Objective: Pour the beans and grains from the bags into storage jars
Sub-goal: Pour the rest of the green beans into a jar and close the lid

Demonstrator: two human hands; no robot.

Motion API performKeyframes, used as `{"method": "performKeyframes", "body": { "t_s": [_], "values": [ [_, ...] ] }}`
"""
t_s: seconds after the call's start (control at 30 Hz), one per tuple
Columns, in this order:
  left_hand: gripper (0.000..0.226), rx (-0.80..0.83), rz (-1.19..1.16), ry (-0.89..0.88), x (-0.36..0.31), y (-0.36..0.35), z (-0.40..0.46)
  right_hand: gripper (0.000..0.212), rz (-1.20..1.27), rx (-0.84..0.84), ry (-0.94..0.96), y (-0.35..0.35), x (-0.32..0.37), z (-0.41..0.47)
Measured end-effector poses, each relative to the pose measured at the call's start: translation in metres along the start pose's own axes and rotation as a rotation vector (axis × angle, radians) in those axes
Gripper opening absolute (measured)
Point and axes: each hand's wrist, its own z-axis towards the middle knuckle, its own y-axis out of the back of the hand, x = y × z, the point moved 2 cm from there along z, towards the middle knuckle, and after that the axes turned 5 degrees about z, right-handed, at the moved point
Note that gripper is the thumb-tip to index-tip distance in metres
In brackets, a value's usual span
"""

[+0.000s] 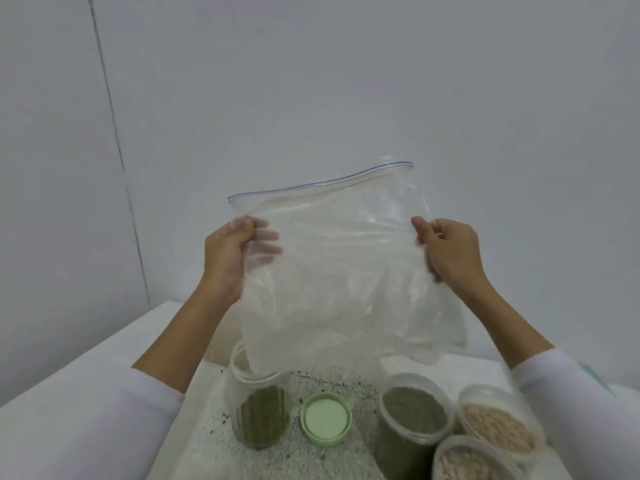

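A large clear zip bag [339, 271] with a blue seal line hangs in the air above the table and looks empty. My left hand [232, 251] pinches its left edge, fingers showing through the plastic. My right hand [446, 251] grips its right edge. The bag's lower corner hangs at the mouth of an open clear jar [258, 403] partly filled with green beans. To the right stands a second open jar [412, 420], nearly full of green beans.
A green lid [325, 422] lies upside down between the two green-bean jars. Two open jars of pinkish beans [495, 417] [474, 462] stand at the lower right. Small dark grains are scattered on the white table [69, 410]. A plain wall is behind.
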Motion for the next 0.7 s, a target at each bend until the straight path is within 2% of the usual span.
{"method": "performKeyframes", "body": {
  "t_s": [0.13, 0.33, 0.43, 0.47, 0.57, 0.63, 0.7],
  "values": [
    [0.024, 0.075, 0.022, 0.036, 0.014, -0.051, -0.014, 0.042, -0.097, -0.074, -0.018, 0.057, -0.008, -0.003],
    [0.014, 0.189, 0.054, 0.121, 0.043, -0.151, -0.057, 0.043, -0.229, -0.112, -0.185, 0.172, -0.044, -0.023],
    [0.029, 0.244, 0.035, 0.183, 0.063, -0.199, -0.087, 0.044, -0.272, -0.125, -0.255, 0.230, -0.067, -0.041],
    [0.027, 0.249, 0.049, 0.187, 0.068, -0.212, -0.097, 0.044, -0.288, -0.124, -0.278, 0.247, -0.074, -0.049],
    [0.018, 0.215, 0.117, 0.202, 0.084, -0.246, -0.131, 0.045, -0.355, -0.098, -0.361, 0.293, -0.103, -0.074],
    [0.025, 0.148, 0.196, 0.204, 0.095, -0.259, -0.145, 0.045, -0.375, -0.078, -0.410, 0.310, -0.123, -0.091],
    [0.034, 0.127, 0.446, 0.112, 0.107, -0.268, -0.154, 0.046, -0.398, -0.052, -0.463, 0.322, -0.142, -0.107]
  ]
}}
